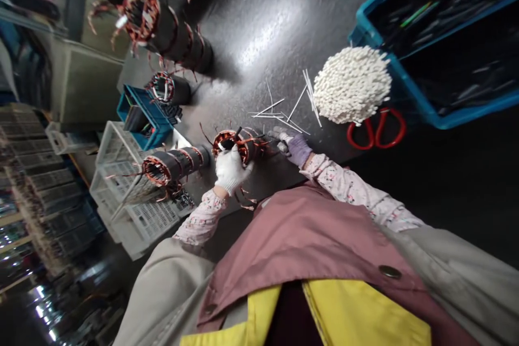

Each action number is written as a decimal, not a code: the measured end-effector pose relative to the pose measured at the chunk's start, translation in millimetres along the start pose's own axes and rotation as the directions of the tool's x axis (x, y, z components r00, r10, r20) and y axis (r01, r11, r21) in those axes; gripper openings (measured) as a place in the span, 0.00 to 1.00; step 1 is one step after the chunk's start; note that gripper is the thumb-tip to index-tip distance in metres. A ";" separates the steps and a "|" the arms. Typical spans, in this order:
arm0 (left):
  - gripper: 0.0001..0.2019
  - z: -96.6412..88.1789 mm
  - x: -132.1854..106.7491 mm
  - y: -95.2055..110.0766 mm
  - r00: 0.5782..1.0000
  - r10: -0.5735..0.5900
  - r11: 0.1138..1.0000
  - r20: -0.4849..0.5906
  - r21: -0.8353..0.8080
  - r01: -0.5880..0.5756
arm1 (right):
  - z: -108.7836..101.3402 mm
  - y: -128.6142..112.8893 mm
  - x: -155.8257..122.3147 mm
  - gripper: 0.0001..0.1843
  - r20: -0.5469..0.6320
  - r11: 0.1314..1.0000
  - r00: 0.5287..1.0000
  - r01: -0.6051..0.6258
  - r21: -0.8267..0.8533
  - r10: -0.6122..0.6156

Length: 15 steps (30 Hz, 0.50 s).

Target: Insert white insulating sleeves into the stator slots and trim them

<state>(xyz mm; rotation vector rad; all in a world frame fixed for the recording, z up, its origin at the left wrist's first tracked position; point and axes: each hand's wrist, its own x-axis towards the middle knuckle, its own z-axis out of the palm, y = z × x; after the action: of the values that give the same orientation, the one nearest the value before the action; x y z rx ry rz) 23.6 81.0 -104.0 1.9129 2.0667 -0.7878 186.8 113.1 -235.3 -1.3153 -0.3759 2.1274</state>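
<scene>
A motor stator with orange-red copper windings and loose lead wires lies on its side on the dark workbench. My left hand, in a white knit glove, grips its near end. My right hand, in a glove with a purple palm, sits at the stator's far end with its fingertips pinched together. Whether those fingers hold a thin piece, I cannot tell. Several loose white sticks lie just beyond that hand. A mound of white cotton-tipped pieces sits further along the bench, on red-handled scissors.
Several more wound stators lie along the bench to the left. A large blue crate holds dark parts, and a smaller blue bin stands beyond. White plastic crates are stacked past the bench edge.
</scene>
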 end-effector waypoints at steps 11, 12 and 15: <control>0.33 7.0 2.7 -3.7 1.000 0.025 1.000 -0.011 -0.006 -0.025 | 27.0 11.7 6.8 0.15 -0.060 0.985 0.990 0.118 -0.124 -0.126; 0.33 7.1 2.2 -3.7 0.999 0.029 1.000 -0.013 -0.007 -0.029 | 25.2 10.7 5.6 0.15 -0.059 0.979 0.987 0.139 -0.151 -0.150; 0.33 6.3 1.4 -3.8 0.999 0.038 0.999 -0.005 -0.019 -0.038 | 16.9 10.3 2.3 0.18 -0.051 0.944 0.982 0.158 -0.288 -0.179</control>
<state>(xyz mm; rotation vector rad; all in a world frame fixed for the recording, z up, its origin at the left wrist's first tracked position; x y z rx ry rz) 18.5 78.9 -109.1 1.9391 2.0268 -0.7533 167.6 107.8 -234.5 -1.4602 -0.7573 1.9251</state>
